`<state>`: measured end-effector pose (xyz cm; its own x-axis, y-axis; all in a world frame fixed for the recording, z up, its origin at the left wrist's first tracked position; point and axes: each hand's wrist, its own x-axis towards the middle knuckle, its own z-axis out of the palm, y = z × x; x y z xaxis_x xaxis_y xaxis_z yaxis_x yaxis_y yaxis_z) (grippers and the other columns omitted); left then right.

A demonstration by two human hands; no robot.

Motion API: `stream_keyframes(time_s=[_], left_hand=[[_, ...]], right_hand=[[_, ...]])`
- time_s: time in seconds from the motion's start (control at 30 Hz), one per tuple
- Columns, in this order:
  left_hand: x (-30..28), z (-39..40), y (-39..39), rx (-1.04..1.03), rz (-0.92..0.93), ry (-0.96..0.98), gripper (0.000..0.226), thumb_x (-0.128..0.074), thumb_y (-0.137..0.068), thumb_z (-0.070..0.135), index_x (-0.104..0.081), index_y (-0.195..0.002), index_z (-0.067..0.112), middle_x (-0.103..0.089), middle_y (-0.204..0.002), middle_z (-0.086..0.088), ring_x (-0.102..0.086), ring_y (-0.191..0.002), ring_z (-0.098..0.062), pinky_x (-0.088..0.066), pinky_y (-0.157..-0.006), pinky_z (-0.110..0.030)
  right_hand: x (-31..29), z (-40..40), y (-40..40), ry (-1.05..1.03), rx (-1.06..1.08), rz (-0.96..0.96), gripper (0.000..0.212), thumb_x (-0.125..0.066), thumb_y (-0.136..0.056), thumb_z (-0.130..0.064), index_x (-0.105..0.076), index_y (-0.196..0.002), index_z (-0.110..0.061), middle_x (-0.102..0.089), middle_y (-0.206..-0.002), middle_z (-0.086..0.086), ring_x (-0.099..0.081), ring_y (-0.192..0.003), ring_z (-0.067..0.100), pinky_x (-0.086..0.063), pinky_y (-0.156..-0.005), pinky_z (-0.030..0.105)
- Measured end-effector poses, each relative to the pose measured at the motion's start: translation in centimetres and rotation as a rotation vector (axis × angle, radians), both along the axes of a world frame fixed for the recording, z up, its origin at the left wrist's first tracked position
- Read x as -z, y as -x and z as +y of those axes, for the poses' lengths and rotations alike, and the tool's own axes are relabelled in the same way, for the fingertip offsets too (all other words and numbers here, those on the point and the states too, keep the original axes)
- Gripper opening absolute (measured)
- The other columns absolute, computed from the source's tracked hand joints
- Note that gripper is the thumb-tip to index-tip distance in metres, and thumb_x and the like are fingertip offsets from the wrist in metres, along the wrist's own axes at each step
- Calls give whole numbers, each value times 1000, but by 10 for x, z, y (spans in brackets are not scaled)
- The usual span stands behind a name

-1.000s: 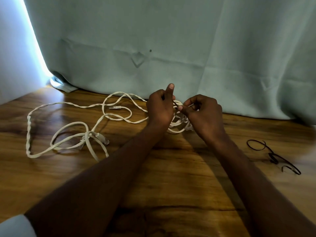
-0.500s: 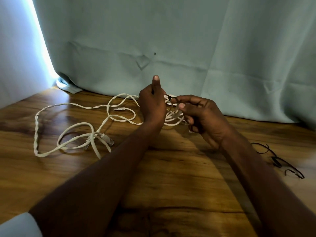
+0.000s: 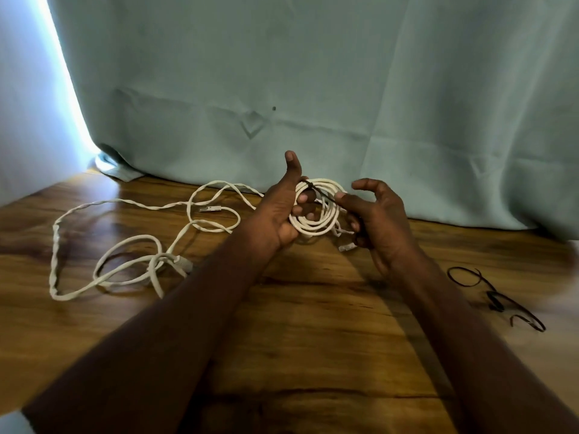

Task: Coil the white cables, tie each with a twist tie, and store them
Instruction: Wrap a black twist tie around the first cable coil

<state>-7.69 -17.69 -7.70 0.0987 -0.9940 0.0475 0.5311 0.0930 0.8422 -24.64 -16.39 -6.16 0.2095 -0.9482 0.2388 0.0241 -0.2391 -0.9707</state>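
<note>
White and round, the coiled flat cable [image 3: 316,211] is sitting upright above the brown wooden tabletop [image 3: 313,333], gripped at its left side by the left hand [image 3: 282,211], whose fingers are curling through the ring while the thumb is sticking straight up. A thin dark twist tie [image 3: 319,192] is crossing the coil's upper part, and the right hand [image 3: 379,217] is pinching its end between thumb and forefinger, the other fingers loosely spread. A loose, uncoiled white cable [image 3: 125,249] is sprawling on the table to the left, well apart. Spare black twist ties [image 3: 495,296] are lying at the right. A pale green curtain [image 3: 313,89] is hanging behind.
</note>
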Motion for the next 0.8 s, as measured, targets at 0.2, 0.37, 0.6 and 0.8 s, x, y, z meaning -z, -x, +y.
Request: stream_keyframes(time_s=[0.2,0.37,0.6,0.8], left_hand=[[2,1,10,34,55,-30,72,-41,-93,78,-47,-58,15,-41,-41,0,-40,-35,-13,-40,-42,-20],[1,1,8,-125,14,-9,67,-47,-92,75,-52,-64,15,-39,-42,-2,-39,-36,-15,-39,-47,-22],[-12,15,5,-257,-551,30,70,-44,-96,73,-66,-74,10,-63,-55,-7,-60,-47,-18,-49,-50,-22],[-7,23,6,59,-250,143,31,-65,-100,37,-61,-82,12,-39,-48,-3,-47,-42,-20,-44,-51,-28]], right_hand=[[10,5,-7,58,-98,238,35,-69,-93,-55,-78,-98,-21,-64,-63,-3,-43,-44,7,-28,-41,18],[9,-2,-2,-105,-143,144,43,-72,-92,-52,-77,-106,-11,-38,-57,-4,-27,-44,6,-25,-43,20],[4,3,-8,-80,-46,98,33,-70,-97,-38,-76,-93,-5,-48,-52,1,-37,-42,10,-29,-41,18],[-4,8,-3,-229,-43,53,27,-65,-99,-37,-70,-86,-13,-41,-41,-8,-35,-33,6,-24,-36,17]])
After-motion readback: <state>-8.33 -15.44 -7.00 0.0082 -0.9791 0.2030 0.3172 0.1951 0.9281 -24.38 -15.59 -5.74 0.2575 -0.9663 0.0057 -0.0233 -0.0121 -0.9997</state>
